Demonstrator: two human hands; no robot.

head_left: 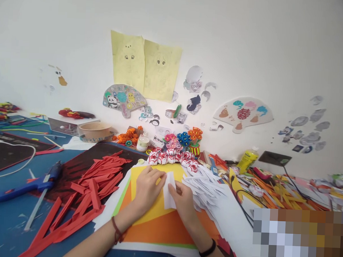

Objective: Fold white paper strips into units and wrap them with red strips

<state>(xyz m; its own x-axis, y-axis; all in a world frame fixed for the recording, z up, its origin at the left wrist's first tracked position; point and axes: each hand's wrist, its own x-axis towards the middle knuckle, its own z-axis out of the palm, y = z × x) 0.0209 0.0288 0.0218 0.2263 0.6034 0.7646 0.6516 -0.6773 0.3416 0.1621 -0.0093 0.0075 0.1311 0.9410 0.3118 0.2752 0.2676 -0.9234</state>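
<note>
A small white paper strip (169, 198) is held between my two hands above a yellow sheet (149, 214). My left hand (149, 186) pinches its upper left edge between thumb and fingers. On its right side, my right hand (182, 199) grips it with thumb and curled fingers. An orange sheet (161, 232) lies under the yellow one, with green and white sheets showing beneath. To the left is a pile of folded red paper strips (101, 182). Folded white paper pieces (204, 186) are heaped to the right of my right hand.
Red-and-white paper balls (170, 157) line the far edge of the sheets, with small flower pots behind. A blue glue gun (44, 181) lies at left. A yellow bottle (248, 160), a dark cable (239, 197) and orange paper strips (274, 186) sit at right.
</note>
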